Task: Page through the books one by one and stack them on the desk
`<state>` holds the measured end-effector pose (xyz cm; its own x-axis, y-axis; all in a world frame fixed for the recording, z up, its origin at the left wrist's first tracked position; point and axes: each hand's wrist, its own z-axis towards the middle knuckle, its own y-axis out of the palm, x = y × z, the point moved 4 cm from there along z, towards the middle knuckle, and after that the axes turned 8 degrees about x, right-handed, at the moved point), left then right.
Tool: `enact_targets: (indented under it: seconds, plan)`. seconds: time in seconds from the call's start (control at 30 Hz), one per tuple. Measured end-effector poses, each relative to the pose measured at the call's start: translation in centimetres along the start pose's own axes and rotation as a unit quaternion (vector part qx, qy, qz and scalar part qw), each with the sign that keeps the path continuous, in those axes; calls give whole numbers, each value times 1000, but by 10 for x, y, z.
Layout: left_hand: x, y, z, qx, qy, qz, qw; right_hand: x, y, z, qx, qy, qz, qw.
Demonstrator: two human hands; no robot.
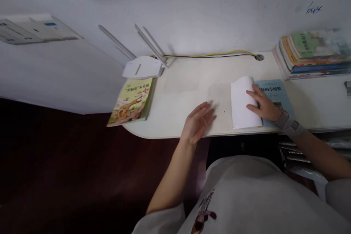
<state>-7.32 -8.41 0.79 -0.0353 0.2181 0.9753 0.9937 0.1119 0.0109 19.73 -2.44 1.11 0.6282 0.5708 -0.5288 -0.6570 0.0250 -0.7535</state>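
Observation:
My right hand (264,105) rests with fingers spread over the right part of a white sheet of paper (241,109), which curls at its top edge. Beneath that hand and sheet lies a blue book (285,97) with printed characters on its cover, partly covered. My left hand (199,121) is held palm inward near the front edge of the white desk (178,97), fingers loosely apart and holding nothing. It is to the left of the sheet, not touching it.
A stack of books (312,56) stands at the back right. On the left, a yellow-green picture book (131,102) lies before a white router (142,67) with raised antennas. Yellow and black cables (205,55) run along the wall into a desk hole (259,57).

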Motion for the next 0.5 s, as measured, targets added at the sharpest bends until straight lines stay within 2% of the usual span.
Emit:
enact_targets:
  seconds: [0.07,0.17,0.23,0.3,0.4,0.43,0.5]
  plan:
    - [6,1,5,-34,-56,-54,996,-1,-1,-1,8,1,5,1000]
    - [6,5,13,-58,-107,-91,988,-2,-2,-2,22,0,9,1000]
    - [3,7,19,-73,-118,-76,987,-2,-1,-2,26,-3,9,1000]
    - [-1,7,27,-102,-109,-14,989,-3,-1,-2,27,-3,12,1000]
    - [-2,9,38,-183,-35,159,970,-3,-1,-2,26,3,19,999]
    - [1,10,41,-209,18,221,952,-3,-1,-2,24,6,20,999]
    - [9,14,44,-239,164,335,897,-3,-1,-2,18,12,22,1000]
